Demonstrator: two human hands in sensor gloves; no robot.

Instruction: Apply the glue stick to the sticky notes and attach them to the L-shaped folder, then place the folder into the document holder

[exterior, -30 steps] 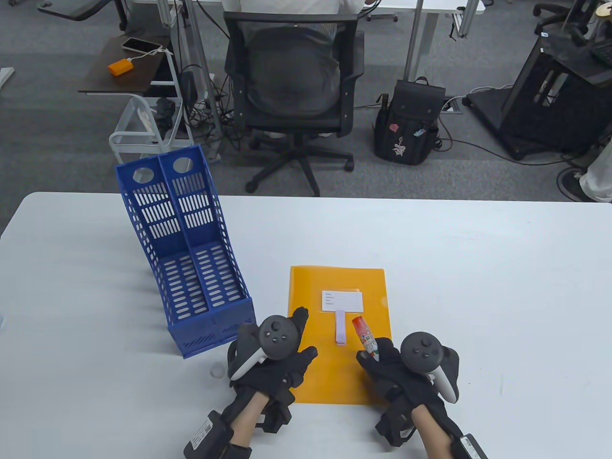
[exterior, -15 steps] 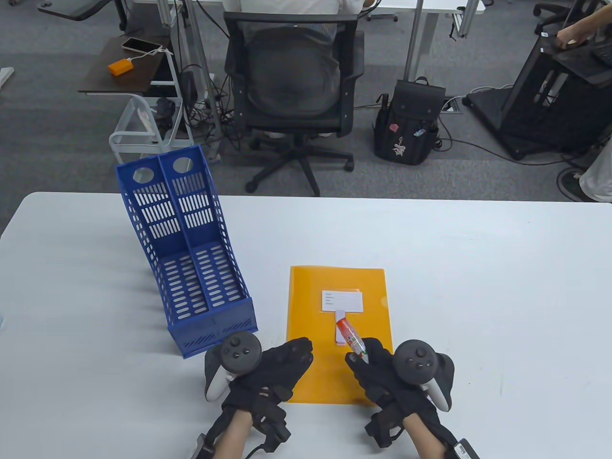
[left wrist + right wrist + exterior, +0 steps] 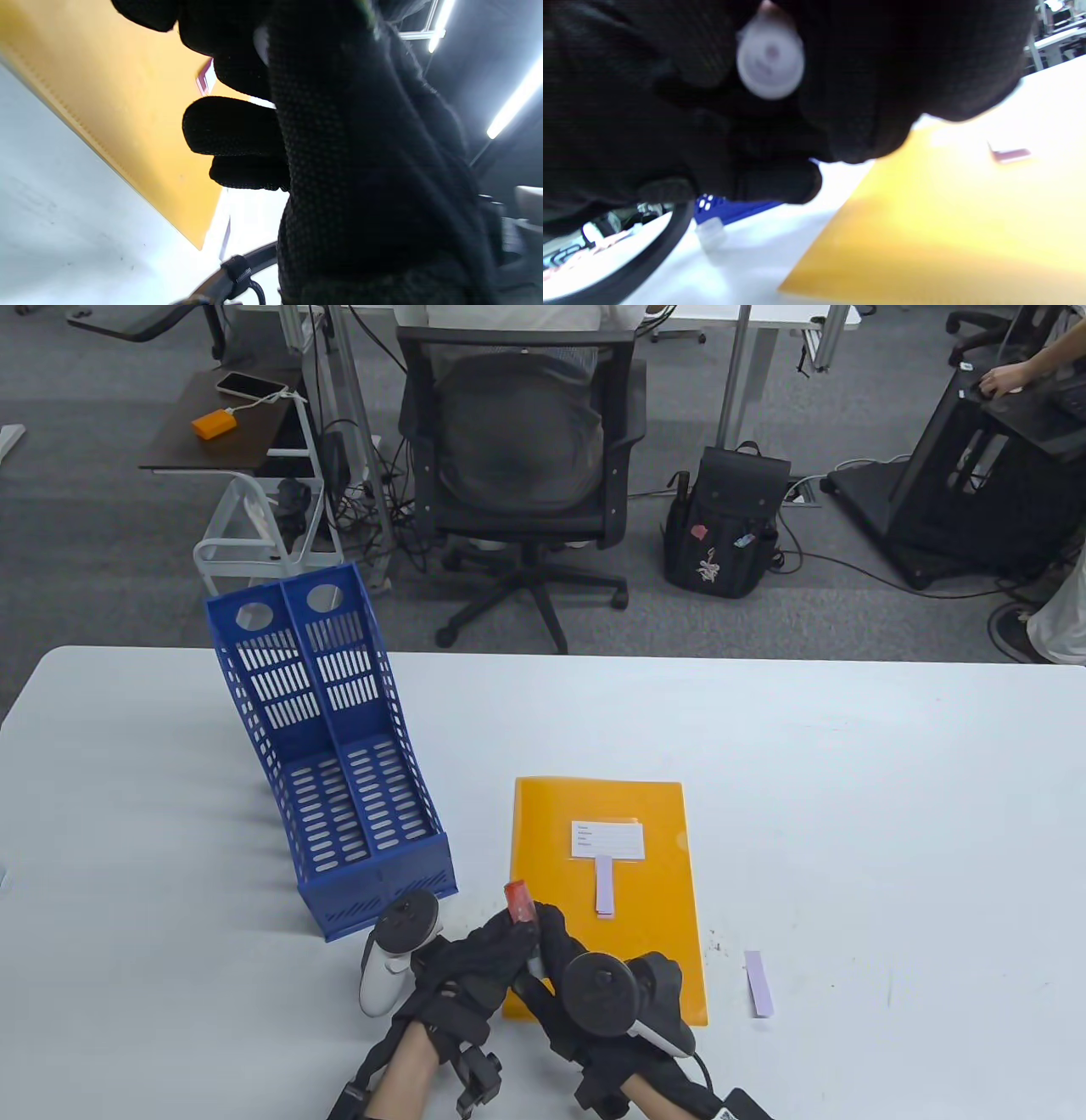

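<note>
Orange L-shaped plastic folder (image 3: 636, 831) lies flat on the white table (image 3: 848, 780), long axis running from near edge to far edge, just right of the blue perforated two-slot document holder (image 3: 339, 780), which stands upright. A white label (image 3: 607, 840) sits on the folder's upper middle, with a pale purple sticky note (image 3: 604, 886) lying lengthwise below it, touching it. A second purple sticky note (image 3: 758, 982) lies on the table, right of the folder. Both gloved hands meet over the folder's near left corner. The right hand (image 3: 585, 976) grips a red-labelled glue stick (image 3: 519, 901), red end pointing away. The left hand (image 3: 475, 967) curls its fingers against the same stick.
</note>
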